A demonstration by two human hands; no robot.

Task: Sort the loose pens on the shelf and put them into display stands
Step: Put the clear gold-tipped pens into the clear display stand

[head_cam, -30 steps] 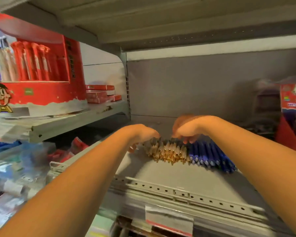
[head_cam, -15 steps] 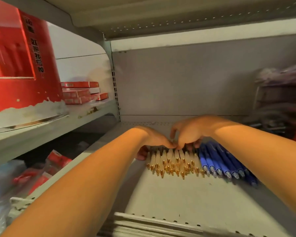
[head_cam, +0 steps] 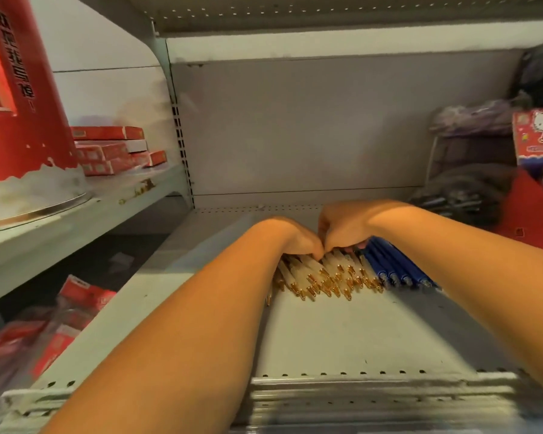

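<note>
Lying in a loose fan on the pale grey perforated metal shelf (head_cam: 342, 333), a batch of slim cream-barrelled pens with gold metal tips (head_cam: 326, 277) is shown in the head view, tips pointing toward the camera. Just beside it on the right, touching, a row of dark blue plastic pens (head_cam: 395, 267) is laid. The left hand (head_cam: 298, 242) and the right hand (head_cam: 342, 227) are brought together over the far ends of the cream pens, knuckles up and fingers curled down onto the barrels. Whether any pens are actually pinched or only pressed and raked together cannot be told, since the fingertips are mostly hidden.

A tall red cardboard display stand (head_cam: 22, 120) is set on the higher shelf at the left, with flat red boxes (head_cam: 110, 148) stacked behind it. Another red stand (head_cam: 527, 214) is partly seen at the right edge, under a red cartoon-cat box (head_cam: 538, 136).

The pens are judged to be light, stiff and smooth, so rolling and slipping out of a bundle are to be expected. A small bunch is best enclosed around the mid-barrel, all tips aligned, and the sharp gold points are best kept away from the palm.
</note>
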